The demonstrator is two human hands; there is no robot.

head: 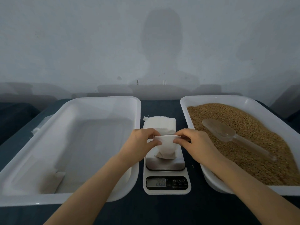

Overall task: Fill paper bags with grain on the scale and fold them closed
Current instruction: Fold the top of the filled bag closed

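A small white paper bag (165,148) stands upright on the steel plate of a white digital scale (167,184). My left hand (142,142) pinches the bag's top edge at its left end. My right hand (191,142) pinches the same edge at its right end. Between the two hands the mouth looks pressed nearly flat. A stack of empty white bags (159,124) lies just behind the scale. Brown grain (243,143) fills the white tray (215,99) on the right, and a clear plastic scoop (227,133) lies on the grain.
A large white tray (103,99) sits left of the scale, with one white bag (53,181) lying in its near-left corner. Everything rests on a dark blue table (160,208). A pale wall rises behind the table.
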